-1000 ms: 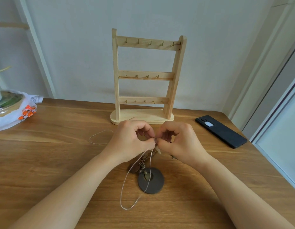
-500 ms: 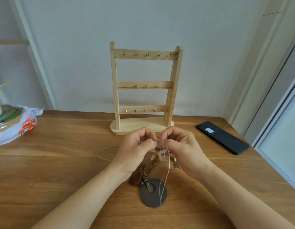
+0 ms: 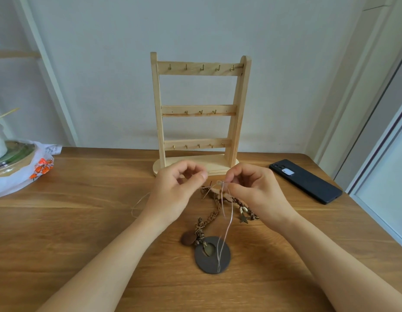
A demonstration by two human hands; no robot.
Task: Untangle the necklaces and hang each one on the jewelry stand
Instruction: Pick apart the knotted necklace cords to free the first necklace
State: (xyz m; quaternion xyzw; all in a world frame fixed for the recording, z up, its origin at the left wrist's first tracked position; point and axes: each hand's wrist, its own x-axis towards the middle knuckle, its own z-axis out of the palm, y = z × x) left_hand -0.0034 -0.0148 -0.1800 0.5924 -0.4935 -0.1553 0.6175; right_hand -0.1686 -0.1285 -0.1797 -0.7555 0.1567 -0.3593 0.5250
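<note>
At far left, a white plastic bag [image 3: 37, 170] with orange print sits at the table's [image 3: 83, 221] left edge. Bare wood lies open between it and the person's left forearm.

The left hand [image 3: 175, 192] hovers above the table, its fingers curled and its thumb and forefinger pinched together on a thin cord [image 3: 225, 221]. A pale loop of that cord trails onto the wood to the hand's left.

Behind the hands, the wooden jewelry stand [image 3: 200, 113] stands upright at the far edge by the wall. Its long axis is vertical, and three rungs of small brass hooks face the person.

From a knot between the hands, the cord drops toward the near side. Its narrow loop runs far to near and ends on a dark disc pendant [image 3: 212, 254].

A brown braided necklace [image 3: 214, 212] lies on the table under the hands, stretching from far to near-left toward the disc. A star charm [image 3: 243, 219] rests to its right.

The right hand [image 3: 254, 190] has its fingers curled, with thumb and forefinger clamped on the cord at the knot.

Farther right, a dark phone [image 3: 305, 181] lies flat near the table's right edge, well apart from the necklaces. The near side of the table is open wood.
</note>
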